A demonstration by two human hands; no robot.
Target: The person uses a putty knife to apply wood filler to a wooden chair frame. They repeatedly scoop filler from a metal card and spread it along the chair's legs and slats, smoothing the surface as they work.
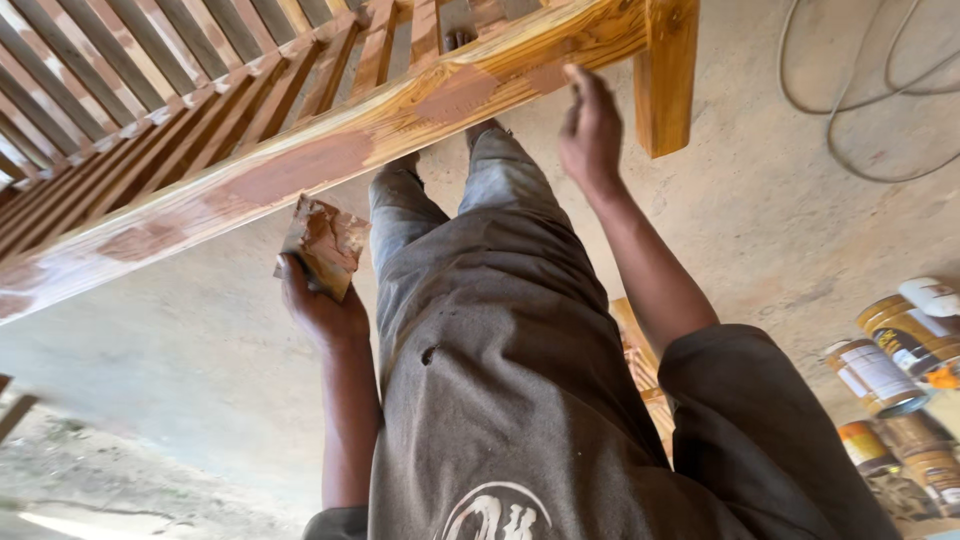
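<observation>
**THINGS**

A slatted wooden frame is seen from above, running from 9 o'clock up to 1 o'clock. Its long side rail [390,125] is of yellow varnished timber and carries several reddish-brown smeared patches [290,172] along its face. A short square post [667,80] is joined to the rail end at 1 o'clock. Rows of slats [120,90] fill the frame at 10 to 11 o'clock.

The left hand [318,305] is positioned at 9 o'clock of the picture centre, just below the rail. Its fingers are closed around a flat, folded pad [325,243] stained the same reddish-brown. The pad is held just beside the underside of the rail; whether it is touching the timber cannot be told.

The right hand [590,125] is raised at 12 to 1 o'clock. Its fingers are extended and held loosely together, with the tips laid against the lower edge of the rail near the post. Nothing is gripped by it.

**REST**

The person's grey trousers [480,260] and dark shirt [520,430] occupy the centre and 6 o'clock. The frame stands on a concrete floor [180,350]. A group of metal cans [890,370] with printed labels is located at 3 to 4 o'clock, well apart from both hands. A pale cable [860,90] is looped on the floor at 2 o'clock. A further piece of light timber [640,360] is partly hidden between the trousers and the right forearm.
</observation>
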